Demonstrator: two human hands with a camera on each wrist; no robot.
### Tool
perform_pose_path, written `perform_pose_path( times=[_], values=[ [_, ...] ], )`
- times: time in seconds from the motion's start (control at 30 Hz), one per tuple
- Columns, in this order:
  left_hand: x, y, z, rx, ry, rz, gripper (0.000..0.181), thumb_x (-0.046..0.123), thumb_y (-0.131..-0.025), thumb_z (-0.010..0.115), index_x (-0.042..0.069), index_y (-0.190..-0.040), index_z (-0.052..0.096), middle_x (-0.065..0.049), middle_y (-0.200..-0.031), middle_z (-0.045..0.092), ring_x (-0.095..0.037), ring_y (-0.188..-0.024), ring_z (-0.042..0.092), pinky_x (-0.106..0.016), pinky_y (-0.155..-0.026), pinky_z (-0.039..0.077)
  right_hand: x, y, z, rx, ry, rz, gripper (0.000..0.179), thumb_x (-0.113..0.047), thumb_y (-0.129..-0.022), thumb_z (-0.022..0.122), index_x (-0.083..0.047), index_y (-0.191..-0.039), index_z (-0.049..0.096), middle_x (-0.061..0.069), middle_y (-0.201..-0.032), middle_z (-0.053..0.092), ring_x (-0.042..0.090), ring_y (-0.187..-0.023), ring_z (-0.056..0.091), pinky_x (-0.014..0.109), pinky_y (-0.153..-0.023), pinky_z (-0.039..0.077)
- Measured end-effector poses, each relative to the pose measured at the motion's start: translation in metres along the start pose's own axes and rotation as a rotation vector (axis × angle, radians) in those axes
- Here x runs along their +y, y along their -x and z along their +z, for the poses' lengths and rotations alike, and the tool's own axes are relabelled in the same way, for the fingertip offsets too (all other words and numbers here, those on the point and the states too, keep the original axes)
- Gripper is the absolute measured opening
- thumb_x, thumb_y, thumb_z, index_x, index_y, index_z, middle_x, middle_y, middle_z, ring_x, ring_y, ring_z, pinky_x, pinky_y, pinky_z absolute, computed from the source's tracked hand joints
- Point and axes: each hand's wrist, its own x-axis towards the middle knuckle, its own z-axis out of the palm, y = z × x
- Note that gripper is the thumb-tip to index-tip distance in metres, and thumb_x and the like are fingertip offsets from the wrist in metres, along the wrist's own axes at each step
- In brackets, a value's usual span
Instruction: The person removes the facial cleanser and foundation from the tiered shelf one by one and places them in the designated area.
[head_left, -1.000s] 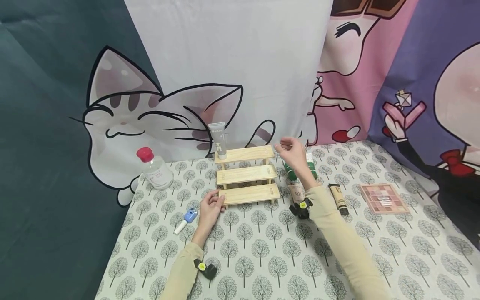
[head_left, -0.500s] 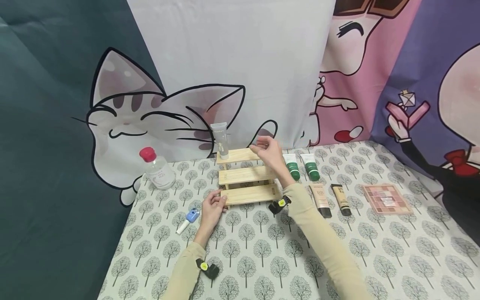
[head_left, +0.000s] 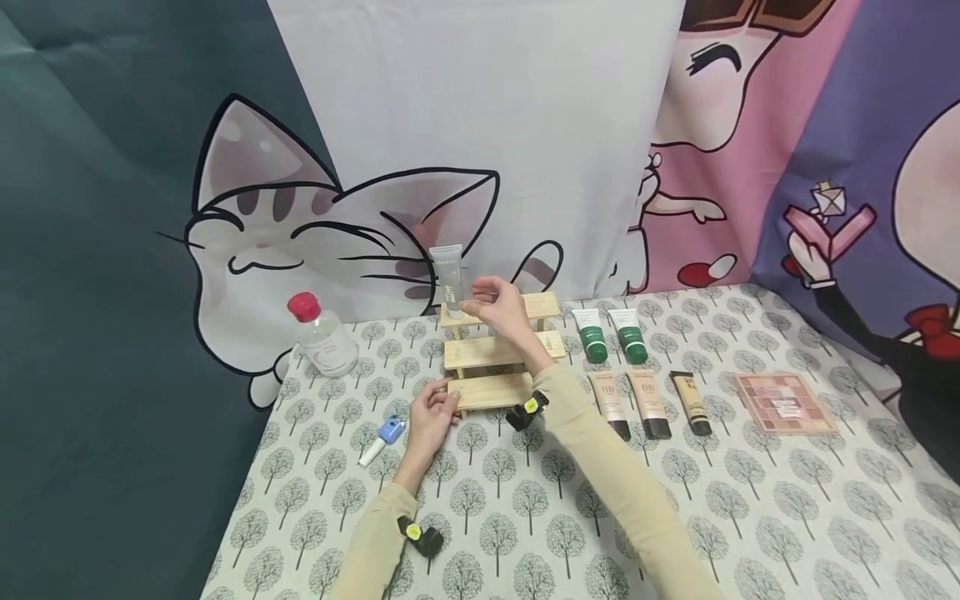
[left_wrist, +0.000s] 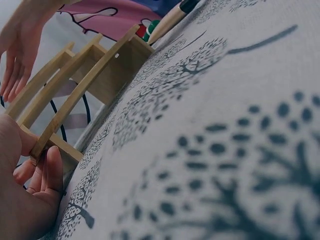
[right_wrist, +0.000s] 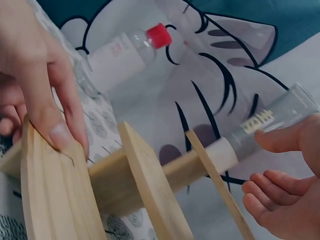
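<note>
A three-step wooden display rack (head_left: 491, 390) stands on the cloth in the head view. My left hand (head_left: 431, 421) grips the left end of its lowest step, thumb on top and fingers beneath, as the left wrist view (left_wrist: 37, 175) also shows. On the left end of the top step, a grey squeeze tube (head_left: 447, 275) stands upright on its cap. Beside it is my right hand (head_left: 501, 310), fingers loosely bent. In the right wrist view the thumb (right_wrist: 280, 140) is at the tube's side, the other fingers are apart from it; whether the thumb touches is unclear.
Left of the rack stand a clear bottle with a red cap (head_left: 326, 342) and a blue-and-white small item (head_left: 384, 439). To the right lie two green-and-white tubes (head_left: 592, 337), two BB cream tubes (head_left: 609, 404), a yellowish tube (head_left: 691, 403) and a makeup palette (head_left: 786, 403).
My right hand has moved left across the rack to the grey tube, uncovering the tubes on the right. The left hand keeps its grip on the lowest step.
</note>
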Motion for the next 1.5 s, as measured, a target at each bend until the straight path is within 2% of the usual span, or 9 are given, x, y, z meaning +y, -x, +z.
perform_pose_path(
  times=[0.13, 0.33, 0.6, 0.77, 1.07, 1.37, 1.5],
  values=[
    [0.001, -0.001, 0.0, -0.002, 0.0, -0.016, 0.041, 0.005, -0.096, 0.067, -0.003, -0.135, 0.057, -0.006, -0.091, 0.064, -0.007, -0.063, 0.06, -0.018, -0.056, 0.061, 0.0, -0.001, 0.012, -0.002, -0.009, -0.022, 0.054, -0.007, -0.085, 0.079, 0.004, -0.134, 0.057, 0.022, -0.13, 0.064, 0.034, -0.121, 0.064, 0.036, -0.107, 0.057],
    [0.002, 0.001, 0.001, -0.01, 0.007, -0.016, 0.041, 0.004, -0.096, 0.066, -0.004, -0.135, 0.056, -0.006, -0.091, 0.064, -0.008, -0.064, 0.06, -0.019, -0.056, 0.061, 0.002, -0.002, 0.023, 0.057, 0.034, -0.063, 0.045, -0.01, -0.086, 0.079, 0.002, -0.126, 0.062, 0.021, -0.123, 0.069, 0.033, -0.114, 0.068, 0.035, -0.102, 0.059],
    [0.005, 0.0, -0.002, -0.026, 0.008, -0.025, 0.04, -0.001, -0.095, 0.065, -0.009, -0.133, 0.055, -0.007, -0.089, 0.063, -0.012, -0.064, 0.061, -0.024, -0.057, 0.063, 0.007, -0.004, 0.025, 0.099, 0.046, -0.104, 0.039, -0.012, -0.085, 0.082, 0.0, -0.119, 0.066, 0.019, -0.115, 0.072, 0.03, -0.106, 0.071, 0.032, -0.097, 0.061],
    [0.005, 0.002, 0.0, -0.006, 0.006, -0.008, 0.041, 0.002, -0.096, 0.066, -0.006, -0.135, 0.056, -0.006, -0.092, 0.064, -0.008, -0.064, 0.06, -0.021, -0.057, 0.063, 0.008, -0.003, 0.022, 0.113, 0.031, -0.102, 0.039, -0.012, -0.085, 0.082, -0.001, -0.119, 0.067, 0.018, -0.115, 0.072, 0.029, -0.107, 0.071, 0.029, -0.097, 0.061],
    [0.002, 0.001, 0.0, 0.007, -0.011, -0.002, 0.042, 0.004, -0.096, 0.067, -0.005, -0.135, 0.055, -0.009, -0.094, 0.064, -0.008, -0.064, 0.059, -0.017, -0.055, 0.061, 0.011, 0.0, 0.005, 0.148, 0.041, -0.111, 0.039, -0.012, -0.086, 0.081, 0.0, -0.121, 0.066, 0.018, -0.117, 0.071, 0.03, -0.109, 0.07, 0.031, -0.099, 0.061],
    [0.006, 0.0, -0.002, -0.025, 0.012, -0.028, 0.041, -0.002, -0.094, 0.065, -0.011, -0.133, 0.054, -0.01, -0.092, 0.064, -0.012, -0.064, 0.06, -0.025, -0.057, 0.064, 0.016, 0.003, -0.026, 0.194, 0.069, -0.1, 0.042, -0.012, -0.086, 0.081, -0.001, -0.122, 0.065, 0.017, -0.118, 0.07, 0.029, -0.11, 0.068, 0.032, -0.101, 0.06],
    [0.006, 0.001, -0.002, -0.017, 0.005, -0.025, 0.042, 0.0, -0.095, 0.066, -0.008, -0.135, 0.055, -0.008, -0.092, 0.063, -0.01, -0.064, 0.059, -0.022, -0.056, 0.063, 0.017, 0.004, -0.04, 0.2, 0.077, -0.102, 0.042, -0.013, -0.086, 0.08, -0.001, -0.123, 0.064, 0.019, -0.119, 0.07, 0.03, -0.111, 0.068, 0.034, -0.103, 0.059]
  ],
)
